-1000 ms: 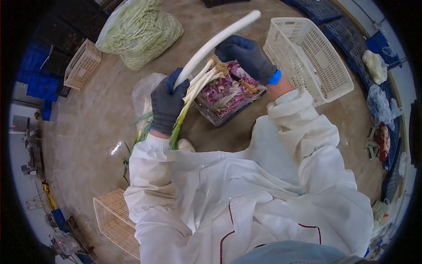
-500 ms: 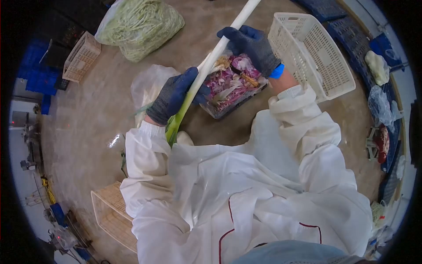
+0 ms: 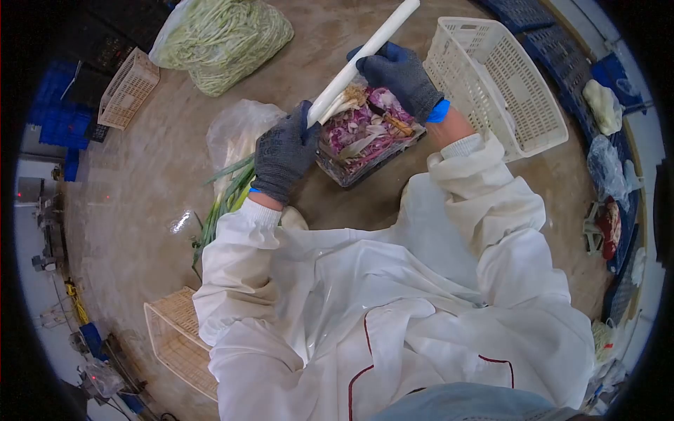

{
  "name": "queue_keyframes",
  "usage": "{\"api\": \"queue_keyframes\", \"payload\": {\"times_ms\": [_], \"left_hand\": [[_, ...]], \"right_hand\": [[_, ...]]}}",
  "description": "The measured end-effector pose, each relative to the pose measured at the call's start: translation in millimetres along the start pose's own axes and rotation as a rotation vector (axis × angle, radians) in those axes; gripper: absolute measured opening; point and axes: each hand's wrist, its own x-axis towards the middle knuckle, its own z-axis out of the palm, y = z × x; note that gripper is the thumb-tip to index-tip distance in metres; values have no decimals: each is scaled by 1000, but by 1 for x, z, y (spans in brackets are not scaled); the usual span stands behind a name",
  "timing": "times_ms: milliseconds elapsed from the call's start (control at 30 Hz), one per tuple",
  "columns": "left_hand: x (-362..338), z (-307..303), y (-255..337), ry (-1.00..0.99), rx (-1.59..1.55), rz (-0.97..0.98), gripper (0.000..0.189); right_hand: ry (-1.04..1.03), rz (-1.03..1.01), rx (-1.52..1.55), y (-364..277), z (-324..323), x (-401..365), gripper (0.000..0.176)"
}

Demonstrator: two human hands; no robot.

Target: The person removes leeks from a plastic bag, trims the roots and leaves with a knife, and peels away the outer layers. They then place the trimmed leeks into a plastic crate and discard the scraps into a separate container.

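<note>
Overhead, the head camera shows a long leek (image 3: 372, 38) slanting above a dark crate (image 3: 344, 179) of purple and white trimmings that sits on the floor, in front of the person's white coat. Its white shaft points up and away, and its green leaves (image 3: 228, 189) trail down past the left sleeve.

The shaft looks stiff, light and smooth, probably slick under a glove. The leaves look limp and likely to crease or tear. The firm white part seems the safest place to hold, one hand low and one higher up.

The left hand (image 3: 283, 153), gloved, is fisted tight round the stalk where white turns green, with the back of the hand facing up and the thumb lying along the shaft. The right hand (image 3: 400, 77), also gloved, is curled closed on the shaft farther up, with the wrist bent over the crate. A white basket (image 3: 505, 84) stands just beside it.
</note>
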Motion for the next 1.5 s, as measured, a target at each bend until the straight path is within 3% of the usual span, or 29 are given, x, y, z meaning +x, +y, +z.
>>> {"api": "queue_keyframes", "payload": {"times_ms": [133, 233, 367, 467, 600, 767, 867, 967, 1033, 1067, 1133, 1167, 1267, 1367, 1400, 1433, 1500], "left_hand": [[-1, 3, -2, 39, 27, 23, 44], [-2, -3, 10, -21, 36, -27, 42], [0, -7, 14, -84, -88, -75, 43], [-1, -5, 8, 15, -49, 54, 43], [1, -8, 7, -52, -84, -9, 44], [-1, 4, -6, -133, -445, -21, 39], [2, -38, 12, -606, -1069, -329, 38], [0, -55, 13, -935, -1288, -385, 38], [-6, -53, 8, -982, -1352, -372, 39], [-9, -56, 9, -995, -1363, -393, 40], [-9, -63, 4, -1042, -1399, -431, 36], [-9, -67, 1, -1021, -1368, -416, 35], [-11, -79, -5, -921, -1289, -369, 33], [-11, -72, -10, -631, -1089, -395, 33], [-11, -61, -18, -481, -900, -408, 33], [-10, -52, -24, -332, -668, -294, 33], [-9, -36, -35, -48, -206, -68, 33]], "right_hand": [[-21, 6, 79, -7, 3, -2, 26], [-9, 188, 4, -16, 9, -5, 29], [-24, 123, 28, -17, 10, -4, 28], [-48, 82, 6, -17, 8, -5, 27], [-78, 71, -55, -17, 6, -6, 26], [-110, -33, -97, -5, -1, -2, 24], [-58, -202, -211, -3, -4, -2, 22], [112, -509, -383, 1, -18, 4, 23], [328, -688, -824, 1, -42, 15, 25], [416, -575, -502, 7, -53, 20, 26], [579, -418, -208, 9, -75, 26, 19], [654, -339, -57, 11, -88, 30, 16], [724, -87, -265, 47, -144, 42, 32], [131, 292, -1088, 45, -142, 32, 36], [-86, 392, -1135, 34, -127, 20, 40], [-306, 496, -1172, 24, -107, 11, 45], [-369, -32, -1260, 22, -90, 7, 42]]}}
